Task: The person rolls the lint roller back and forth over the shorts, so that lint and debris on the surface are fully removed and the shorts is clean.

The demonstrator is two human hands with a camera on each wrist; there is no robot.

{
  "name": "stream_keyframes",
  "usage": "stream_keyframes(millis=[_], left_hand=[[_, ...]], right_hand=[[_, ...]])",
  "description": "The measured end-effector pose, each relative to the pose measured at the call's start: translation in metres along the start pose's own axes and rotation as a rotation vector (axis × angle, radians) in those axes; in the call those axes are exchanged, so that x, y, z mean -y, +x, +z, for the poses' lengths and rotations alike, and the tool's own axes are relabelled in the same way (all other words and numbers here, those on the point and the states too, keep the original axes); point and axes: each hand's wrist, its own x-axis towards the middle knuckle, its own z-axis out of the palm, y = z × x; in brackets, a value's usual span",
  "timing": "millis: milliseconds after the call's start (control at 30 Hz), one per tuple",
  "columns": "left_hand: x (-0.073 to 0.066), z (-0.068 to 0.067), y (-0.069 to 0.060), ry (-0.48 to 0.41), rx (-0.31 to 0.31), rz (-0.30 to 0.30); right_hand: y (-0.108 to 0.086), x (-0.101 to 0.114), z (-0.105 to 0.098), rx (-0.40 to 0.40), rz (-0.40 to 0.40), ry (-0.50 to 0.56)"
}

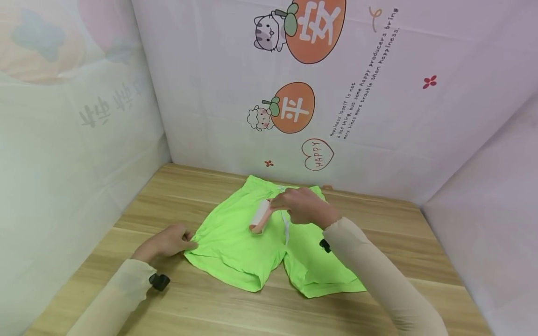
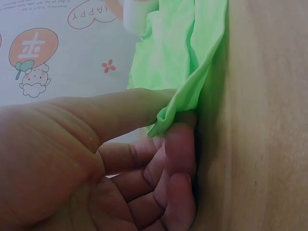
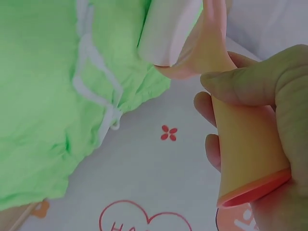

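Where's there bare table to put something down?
Wood table shows bare right of the right sleeve, toward the right wall; left of the green shorts, beyond the left hand; and in front of the shorts, beside the left sleeve. Crowded: the shorts' middle, where the right hand holds the roller, and their left edge, pinched by the left hand.

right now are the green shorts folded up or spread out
Spread out: the green shorts lie across the wooden table, both legs apart, the left hand pinching one leg's corner.
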Motion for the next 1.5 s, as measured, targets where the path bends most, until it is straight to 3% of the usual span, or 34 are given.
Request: stream_keyframes(millis=[533, 767, 900, 1100, 1267, 1500], left_hand=[[0.001, 0.003, -0.003, 0.012, -0.015, -0.031], [0.0, -0.003, -0.007, -0.06, 0.02, -0.003], [0.006, -0.007, -0.007, -0.127, 0.061, 0.034], [0.012, -0.008, -0.006, -0.162, 0.076, 0.029], [0.011, -0.009, -0.005, -0.141, 0.071, -0.001], [0.004, -0.007, -0.005, -0.161, 0.078, 0.007]], right_hand=[[0.065, 0.043, 0.032, -0.013, -0.065, -0.132], [0.083, 0.057, 0.034, -0.082, -0.074, -0.043], [0.086, 0.061, 0.032, -0.109, -0.109, -0.007], [0.086, 0.066, 0.042, -0.078, -0.153, 0.02], [0.08, 0.07, 0.051, -0.061, -0.183, 0.034], [0.06, 0.07, 0.05, -0.019, -0.223, 0.066]])
